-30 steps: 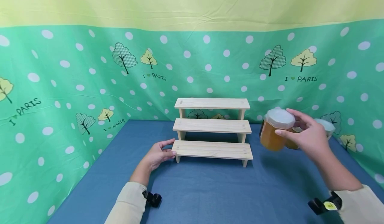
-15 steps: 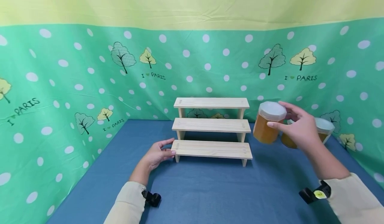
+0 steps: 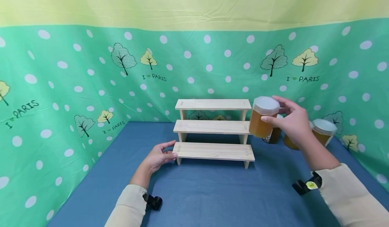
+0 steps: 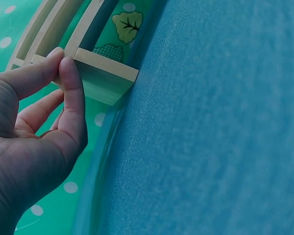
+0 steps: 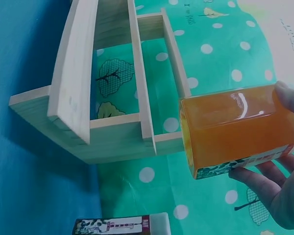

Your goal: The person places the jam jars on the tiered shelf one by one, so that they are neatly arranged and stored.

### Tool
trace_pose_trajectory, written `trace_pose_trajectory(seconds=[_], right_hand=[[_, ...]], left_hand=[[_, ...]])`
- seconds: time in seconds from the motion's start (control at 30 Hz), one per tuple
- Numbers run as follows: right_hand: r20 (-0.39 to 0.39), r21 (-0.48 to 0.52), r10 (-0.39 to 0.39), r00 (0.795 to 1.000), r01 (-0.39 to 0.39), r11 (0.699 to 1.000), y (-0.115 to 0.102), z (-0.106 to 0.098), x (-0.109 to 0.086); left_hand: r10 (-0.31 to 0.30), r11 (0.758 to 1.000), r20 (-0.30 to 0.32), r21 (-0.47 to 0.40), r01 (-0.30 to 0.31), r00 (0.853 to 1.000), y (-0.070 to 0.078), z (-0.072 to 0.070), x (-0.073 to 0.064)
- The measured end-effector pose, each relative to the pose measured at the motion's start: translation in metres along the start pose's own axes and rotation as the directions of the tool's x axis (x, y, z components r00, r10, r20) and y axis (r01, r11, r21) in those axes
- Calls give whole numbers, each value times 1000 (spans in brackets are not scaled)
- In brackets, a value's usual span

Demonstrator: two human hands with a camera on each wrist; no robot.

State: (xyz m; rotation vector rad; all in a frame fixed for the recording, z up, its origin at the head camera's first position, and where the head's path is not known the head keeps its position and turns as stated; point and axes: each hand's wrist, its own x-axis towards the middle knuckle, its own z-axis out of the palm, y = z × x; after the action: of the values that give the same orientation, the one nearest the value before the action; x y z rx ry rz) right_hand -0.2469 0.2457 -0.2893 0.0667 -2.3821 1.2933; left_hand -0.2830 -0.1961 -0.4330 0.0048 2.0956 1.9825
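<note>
A jar of amber honey (image 3: 260, 124) with a whitish lid is held in the air by my right hand (image 3: 291, 120), thumb and fingers around its upper part. It hangs slightly tilted at the right end of a three-tier wooden shelf (image 3: 212, 149). In the right wrist view the jar (image 5: 240, 129) has a printed label along one side. My left hand (image 3: 156, 156) pinches the left end of the lowest step between thumb and fingers; the left wrist view shows this hand (image 4: 49, 122) on the board's corner.
Behind my right hand, more lidded jars stand on the blue cloth (image 3: 212, 193): a dark labelled jar (image 3: 274, 134), an amber jar (image 3: 290, 142) and another jar (image 3: 323, 130) farther right. A green dotted curtain (image 3: 209, 68) hangs behind the shelf.
My right hand has carried the honey jar left and upward, toward the shelf's right end. More of the jars behind it now shows. My left hand stays on the lowest step.
</note>
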Motion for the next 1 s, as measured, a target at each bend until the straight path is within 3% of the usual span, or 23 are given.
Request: trace_pose_trajectory(seconds=[0.4,1.0], right_hand=[[23,26,35,999,-36,999,-14,6,17],[-3,77,13,1000,-13,997,-28,23,49]], left_hand=[[1,1000,0,7,-1,1000,-2,0,0],[7,1000,7,11,-7,1000,2,1,-1]])
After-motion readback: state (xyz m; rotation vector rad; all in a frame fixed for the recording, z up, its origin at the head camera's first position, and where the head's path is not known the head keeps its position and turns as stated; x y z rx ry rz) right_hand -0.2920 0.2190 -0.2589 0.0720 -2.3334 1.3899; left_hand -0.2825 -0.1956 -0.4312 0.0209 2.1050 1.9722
